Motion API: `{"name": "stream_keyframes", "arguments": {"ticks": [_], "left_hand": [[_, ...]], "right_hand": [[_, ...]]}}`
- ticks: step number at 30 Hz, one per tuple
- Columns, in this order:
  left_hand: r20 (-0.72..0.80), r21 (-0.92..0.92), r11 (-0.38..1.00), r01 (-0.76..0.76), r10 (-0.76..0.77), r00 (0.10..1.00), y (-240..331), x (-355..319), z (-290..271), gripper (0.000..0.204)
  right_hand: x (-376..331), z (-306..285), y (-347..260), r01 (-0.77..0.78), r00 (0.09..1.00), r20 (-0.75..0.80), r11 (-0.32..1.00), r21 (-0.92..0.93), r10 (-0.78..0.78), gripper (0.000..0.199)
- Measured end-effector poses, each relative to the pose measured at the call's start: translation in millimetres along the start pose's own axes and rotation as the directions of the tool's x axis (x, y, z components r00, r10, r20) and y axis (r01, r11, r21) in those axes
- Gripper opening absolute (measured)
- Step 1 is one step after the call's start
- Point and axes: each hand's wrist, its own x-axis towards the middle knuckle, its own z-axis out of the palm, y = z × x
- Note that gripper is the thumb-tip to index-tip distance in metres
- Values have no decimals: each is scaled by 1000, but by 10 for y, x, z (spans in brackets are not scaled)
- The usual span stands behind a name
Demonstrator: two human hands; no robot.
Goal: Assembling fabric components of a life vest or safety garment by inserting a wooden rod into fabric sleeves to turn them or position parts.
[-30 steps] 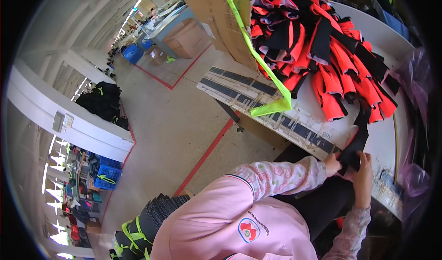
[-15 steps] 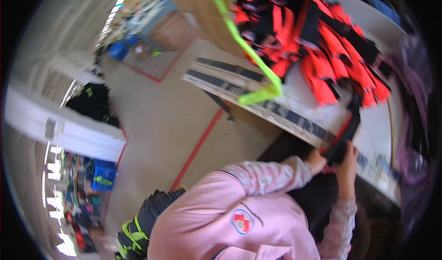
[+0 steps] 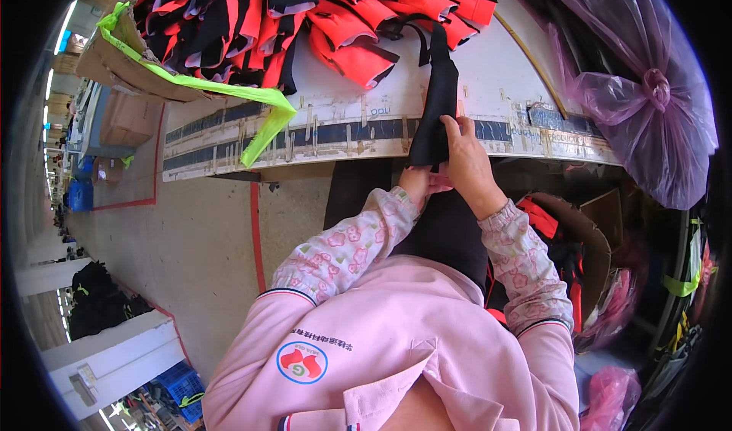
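A pink vest (image 3: 396, 339) with a round red and green chest badge covers the torso. Beneath it, 2 floral pink sleeves (image 3: 347, 240) end in gathered cuffs; striped navy ribbing edges the armholes.

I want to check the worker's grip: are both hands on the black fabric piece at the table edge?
Yes, the right hand presses on the black fabric piece from above and the left hand holds its lower end.

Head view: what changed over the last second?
Both hands, left and right, still grip the black strap, now drawn taut over the table edge. The camera swung toward the table. The orange-black pile and green band stayed put.
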Motion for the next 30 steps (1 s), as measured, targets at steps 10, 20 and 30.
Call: {"name": "stream_keyframes", "arguments": {"ticks": [10, 20, 30], "left_hand": [[81, -35, 997, -63, 66, 995, 26, -57, 49, 33], [-47, -92, 989, -117, 113, 992, -130, 29, 249, 35], [123, -148, 989, -31, 49, 991, -112, 37, 29, 37]], "right_hand": [[102, -322, 212, 68, 970, 220, 982, 174, -106, 65], [420, 298, 184, 296, 945, -71, 925, -240, -321, 74], [399, 364, 221, 300, 946, -53, 925, -232, -320, 71]]}}
